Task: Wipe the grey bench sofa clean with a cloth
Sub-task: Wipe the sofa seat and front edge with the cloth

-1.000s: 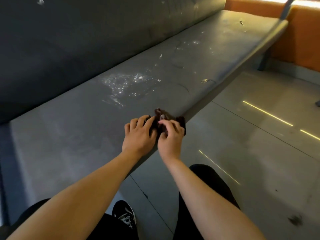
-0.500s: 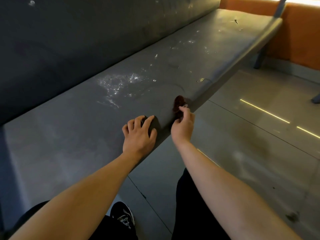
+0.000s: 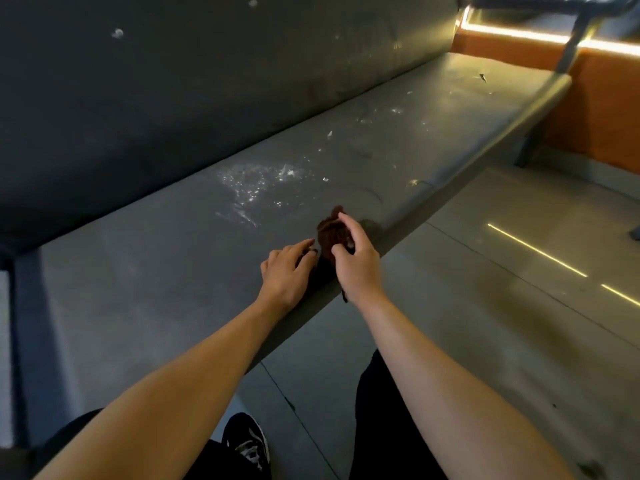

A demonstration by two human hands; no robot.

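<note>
The grey bench sofa (image 3: 145, 271) runs from lower left to upper right, with a dark backrest behind it. A patch of white specks and crumbs (image 3: 256, 185) lies on the seat just beyond my hands. My right hand (image 3: 356, 261) holds a small dark brown cloth (image 3: 330, 232) bunched in its fingers, just above the seat near the front edge. My left hand (image 3: 287, 271) rests on the seat beside it, fingers stretched toward the cloth's lower edge.
More bits of debris (image 3: 394, 110) are scattered farther along the seat. An orange wall panel (image 3: 606, 109) with a light strip stands at the far end. Tiled floor (image 3: 502, 306) lies to the right, with my shoe (image 3: 247, 441) below.
My right hand has lifted the cloth and drawn it back toward my left hand. The left hand's fingers have stretched out toward it. The camera has tilted up a little.
</note>
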